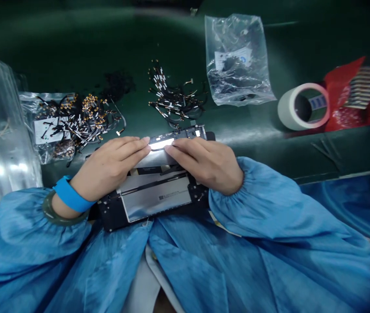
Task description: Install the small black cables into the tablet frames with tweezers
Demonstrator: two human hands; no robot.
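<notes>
My left hand (109, 161) and right hand (212, 163) meet with fingertips on the 2 ends of a bright strip (161, 144) along a circuit board (189, 132); I cannot tell whether they pinch it from beneath. The opened electronic device (109, 219) lies against my front, its flat silver pack (157, 202) facing up. Beyond are 2 heaps of connector cables (178, 104) and a tape roll (287, 108).

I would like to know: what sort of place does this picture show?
Probably an electronics assembly or repair workbench. The left hand and right hand touch an opened flat device; beyond it, small connector cables lie heaped on a green surface, near a clear plastic bag.
</notes>
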